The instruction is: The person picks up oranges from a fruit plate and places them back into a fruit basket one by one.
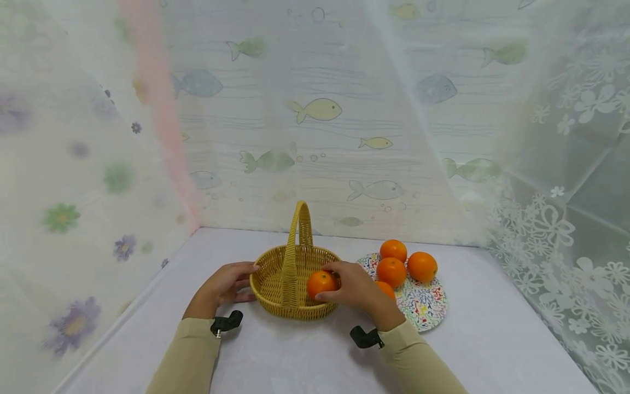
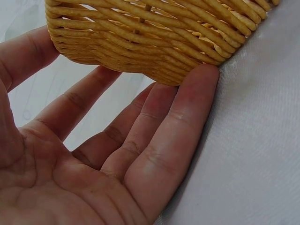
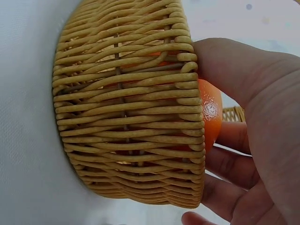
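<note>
A yellow wicker basket [image 1: 289, 273] with a tall arched handle stands on the white tabletop. My left hand [image 1: 230, 282] touches its left side, fingers fairly straight; in the left wrist view the fingertips [image 2: 199, 89] rest against the woven wall. Over the basket's right rim reaches my right hand [image 1: 354, 285], its thumb and fingers round an orange [image 1: 322, 284] inside the basket. Through the weave in the right wrist view, part of that orange [image 3: 211, 110] shows above the rim, and its lower part is mostly hidden.
Right of the basket lies a round plate [image 1: 427, 306] with a multicoloured pattern. Several oranges [image 1: 392, 272] sit on it, one partly hidden behind my right hand. A fish-print curtain [image 1: 315, 137] hangs behind the table, with more sheer curtains at both sides.
</note>
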A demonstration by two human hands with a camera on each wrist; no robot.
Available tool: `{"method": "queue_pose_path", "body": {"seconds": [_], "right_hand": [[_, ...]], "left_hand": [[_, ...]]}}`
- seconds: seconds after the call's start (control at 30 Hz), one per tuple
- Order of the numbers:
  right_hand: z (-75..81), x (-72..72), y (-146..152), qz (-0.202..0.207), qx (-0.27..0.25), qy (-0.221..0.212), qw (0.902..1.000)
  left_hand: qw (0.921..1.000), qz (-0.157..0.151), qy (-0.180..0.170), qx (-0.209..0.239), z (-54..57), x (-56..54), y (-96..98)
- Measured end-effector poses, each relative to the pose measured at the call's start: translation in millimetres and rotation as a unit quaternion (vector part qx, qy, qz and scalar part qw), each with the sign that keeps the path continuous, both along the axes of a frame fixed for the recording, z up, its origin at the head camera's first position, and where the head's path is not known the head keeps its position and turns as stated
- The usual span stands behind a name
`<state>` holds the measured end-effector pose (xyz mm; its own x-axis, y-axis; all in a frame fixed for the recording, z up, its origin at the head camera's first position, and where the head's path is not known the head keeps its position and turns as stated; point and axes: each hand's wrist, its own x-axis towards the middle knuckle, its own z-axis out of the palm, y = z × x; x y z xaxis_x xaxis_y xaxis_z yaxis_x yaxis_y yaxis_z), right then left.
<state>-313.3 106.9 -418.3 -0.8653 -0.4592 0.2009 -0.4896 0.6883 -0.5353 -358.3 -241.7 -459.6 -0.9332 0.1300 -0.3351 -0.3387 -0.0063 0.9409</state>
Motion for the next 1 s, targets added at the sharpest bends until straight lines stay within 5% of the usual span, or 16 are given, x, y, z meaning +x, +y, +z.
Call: {"method": "queue_pose_path", "body": {"seconds": [1.0], "right_hand": [[-4.9,-2.3,-2.4,0.001,0.010,-0.025,0.9996]], "left_hand": [[1.0000,-0.002,0.005,0.000,-5.7,-4.3,-1.8]]}}
